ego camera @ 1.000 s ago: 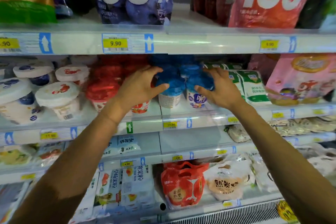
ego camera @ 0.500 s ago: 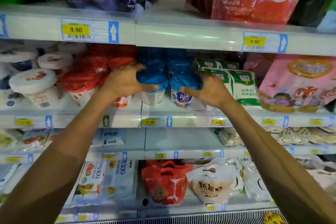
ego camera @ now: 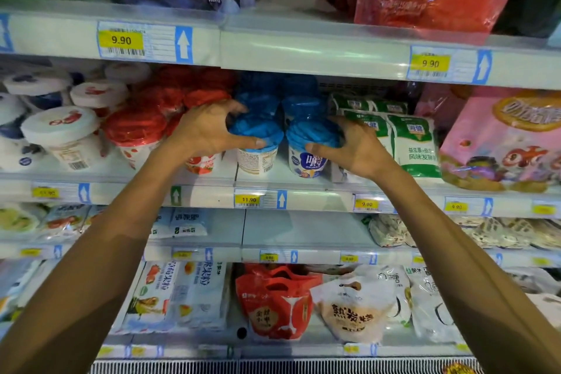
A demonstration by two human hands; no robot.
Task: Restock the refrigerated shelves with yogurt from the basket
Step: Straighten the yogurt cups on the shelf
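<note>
- On the second shelf [ego camera: 303, 188] from the top, near its front edge, two blue-lidded yogurt cups stand side by side, upright and almost touching.
- Left hand [ego camera: 203, 130] is cupped around the left blue-lidded cup [ego camera: 256, 143]: the thumb lies across the front of the lid rim, and the fingers [ego camera: 230, 106] curl over the lid's top and back. The fingers are spread and closed on this cup.
- Right hand [ego camera: 355, 149] is cupped around the right blue-lidded cup [ego camera: 309, 146]: the thumb presses the front just below the lid, and the other fingers wrap the cup's right side, closed on it.
- More blue-lidded cups [ego camera: 264, 94] are stacked and lined up behind these two, toward the back of the shelf.
- Red-lidded cups [ego camera: 136, 127] stand just left of the left hand; white-lidded cups [ego camera: 60, 127] fill the shelf's left end.
- Green-and-white pouches [ego camera: 413, 143] stand just right of the right hand; a pink bag [ego camera: 501, 136] sits at the shelf's right end.
- A price tag [ego camera: 249, 199] reading 11.90 is fixed to the shelf's front edge below the left blue-lidded cup.
</note>
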